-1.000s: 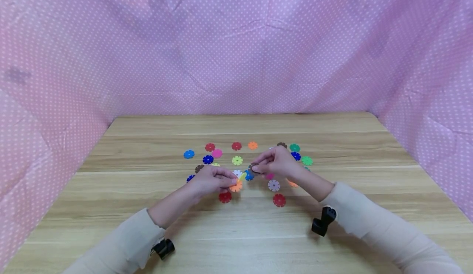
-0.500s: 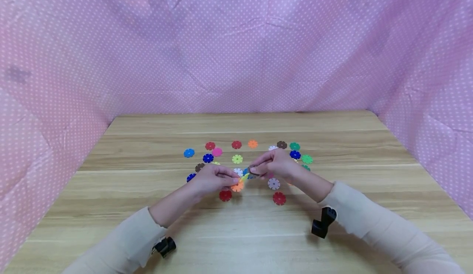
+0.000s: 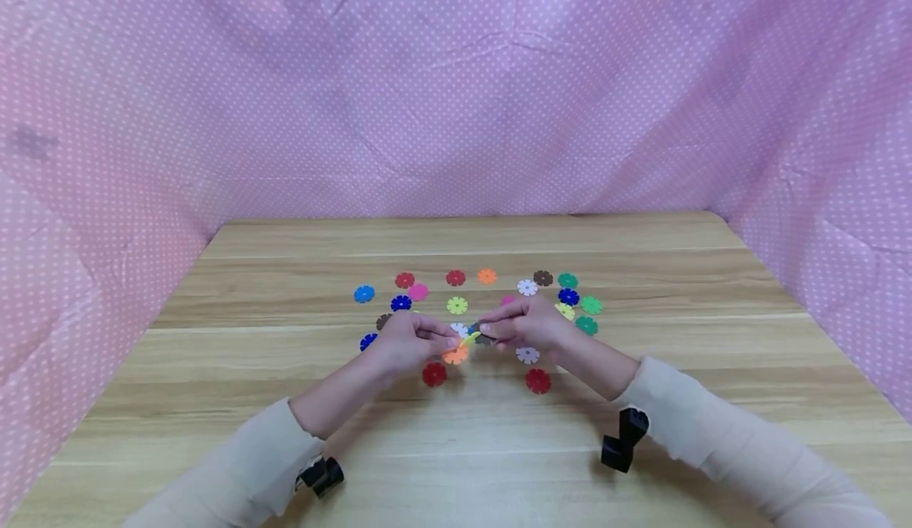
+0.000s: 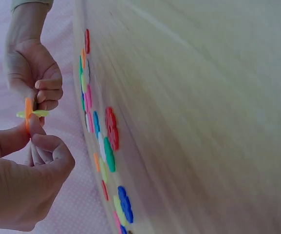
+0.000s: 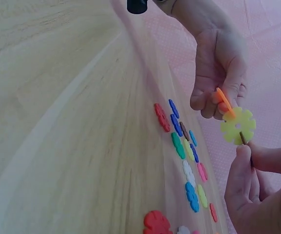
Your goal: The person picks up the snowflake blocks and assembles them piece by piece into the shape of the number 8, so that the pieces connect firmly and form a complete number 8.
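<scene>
A yellow disc (image 5: 237, 126) slotted onto an orange disc (image 5: 224, 101) is held in the air just above the table (image 3: 499, 449), between the two hands. The left hand (image 3: 404, 346) pinches the orange disc between thumb and curled fingers, while the right hand (image 3: 526, 326) pinches a thin brown disc (image 5: 243, 138) whose edge meets the rim of the yellow one. Beneath and around them many loose discs (image 3: 457, 305) in red, blue, green, pink and white lie flat on the table, backed by a pink dotted cloth (image 3: 456, 93).
</scene>
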Demonstrator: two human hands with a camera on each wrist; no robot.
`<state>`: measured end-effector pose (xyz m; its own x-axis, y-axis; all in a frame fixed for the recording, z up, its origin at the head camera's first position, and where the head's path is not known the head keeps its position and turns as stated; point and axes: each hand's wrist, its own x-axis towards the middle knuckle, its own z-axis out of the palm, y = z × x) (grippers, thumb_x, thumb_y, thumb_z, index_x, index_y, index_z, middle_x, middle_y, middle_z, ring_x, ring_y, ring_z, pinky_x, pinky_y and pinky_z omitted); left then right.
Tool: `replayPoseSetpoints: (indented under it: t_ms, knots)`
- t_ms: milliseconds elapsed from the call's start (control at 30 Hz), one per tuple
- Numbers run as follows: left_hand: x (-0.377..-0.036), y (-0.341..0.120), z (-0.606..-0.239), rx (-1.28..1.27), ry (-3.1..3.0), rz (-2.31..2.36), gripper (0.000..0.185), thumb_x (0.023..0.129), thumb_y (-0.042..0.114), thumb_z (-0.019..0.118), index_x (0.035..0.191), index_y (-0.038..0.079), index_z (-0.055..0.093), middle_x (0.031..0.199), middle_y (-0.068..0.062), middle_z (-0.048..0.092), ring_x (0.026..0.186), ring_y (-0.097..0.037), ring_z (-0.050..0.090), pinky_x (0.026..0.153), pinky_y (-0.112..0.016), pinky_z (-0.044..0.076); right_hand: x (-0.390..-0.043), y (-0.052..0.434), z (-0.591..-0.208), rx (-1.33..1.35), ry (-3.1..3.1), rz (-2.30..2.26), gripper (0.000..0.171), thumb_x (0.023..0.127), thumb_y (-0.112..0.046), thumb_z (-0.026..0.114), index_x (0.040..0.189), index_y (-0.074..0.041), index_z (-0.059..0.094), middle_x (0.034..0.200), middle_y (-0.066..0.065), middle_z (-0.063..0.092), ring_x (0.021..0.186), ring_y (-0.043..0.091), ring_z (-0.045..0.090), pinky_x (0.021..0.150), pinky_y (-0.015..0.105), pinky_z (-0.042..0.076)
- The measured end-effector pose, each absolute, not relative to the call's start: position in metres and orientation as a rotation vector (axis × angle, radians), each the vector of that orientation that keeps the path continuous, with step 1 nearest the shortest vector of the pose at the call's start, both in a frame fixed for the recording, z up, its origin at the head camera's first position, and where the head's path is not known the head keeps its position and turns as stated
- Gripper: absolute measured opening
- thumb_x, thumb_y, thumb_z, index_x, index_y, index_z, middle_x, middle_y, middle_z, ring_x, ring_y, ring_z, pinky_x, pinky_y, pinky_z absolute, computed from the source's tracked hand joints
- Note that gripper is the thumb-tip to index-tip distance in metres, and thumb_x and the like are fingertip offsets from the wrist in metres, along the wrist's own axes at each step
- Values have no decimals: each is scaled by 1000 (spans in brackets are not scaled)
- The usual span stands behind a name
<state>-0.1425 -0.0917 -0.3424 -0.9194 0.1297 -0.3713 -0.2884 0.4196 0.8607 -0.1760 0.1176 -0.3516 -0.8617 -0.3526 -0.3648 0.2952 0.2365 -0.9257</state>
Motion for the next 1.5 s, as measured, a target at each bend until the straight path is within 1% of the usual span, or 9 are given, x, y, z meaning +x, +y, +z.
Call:
replayPoseSetpoints:
  t_ms: [133,233,367,500,800,967,1167,1400,1500]
  knots:
    - [-144,-92,-341,-139,2269,1570,13,86,11,71,97,6,75,89,-6,75,76,-10,66,71,-27,58,-178,120,-352,-9,1916,-1761,38,88,-10,68,123,4,61,103,4,67,78,10,68,78,23,59]
    - [-143,-91,-341,-160,2230,1638,15,86,12,72,98,5,74,92,-8,76,78,-10,69,76,-30,61,-180,122,-351,29,1856,-1812,38,89,-10,68,124,3,61,98,1,70,76,9,69,80,24,59]
    - [-141,-90,-342,-183,2190,1700,17,86,12,71,101,5,74,100,-10,75,83,-11,71,81,-32,60,-181,124,-349,46,1791,-1852,34,90,-9,66,122,1,63,85,-3,73,72,7,70,77,22,59]
    - [-140,-91,-344,-178,2174,1713,18,86,12,71,102,7,74,104,-9,75,85,-12,71,82,-32,60,-182,125,-348,53,1756,-1862,32,91,-9,64,121,0,63,83,-3,73,72,7,70,77,22,59]
    - [-140,-88,-346,-182,2164,1739,17,85,11,71,102,6,74,102,-9,75,81,-12,71,82,-33,60,-181,126,-352,74,1731,-1866,38,91,-9,64,126,4,58,82,0,75,77,10,72,82,25,59]
    - [-138,-85,-351,-169,2157,1743,17,86,10,70,101,3,72,97,-9,75,75,-10,69,77,-32,61,-181,127,-357,56,1689,-1881,40,92,-7,63,128,7,54,87,2,75,79,10,72,78,23,59]
    - [-134,-82,-357,-150,2162,1671,18,88,14,69,102,3,71,95,-8,74,71,-10,68,73,-28,61,-178,128,-367,127,1639,-1888,40,93,-4,59,130,7,52,94,4,73,81,11,71,81,24,59]
    - [-133,-84,-360,-173,2205,1587,20,87,16,69,104,4,70,91,-10,75,71,-11,69,70,-27,60,-178,126,-374,105,1663,-1856,41,90,-5,63,128,9,54,86,4,75,79,11,72,80,24,59]
    - [-135,-86,-358,-169,2231,1568,20,88,16,68,104,4,70,92,-10,75,73,-12,70,70,-27,61,-177,126,-372,114,1661,-1861,39,90,-5,63,127,8,55,88,5,75,80,11,72,80,24,59]
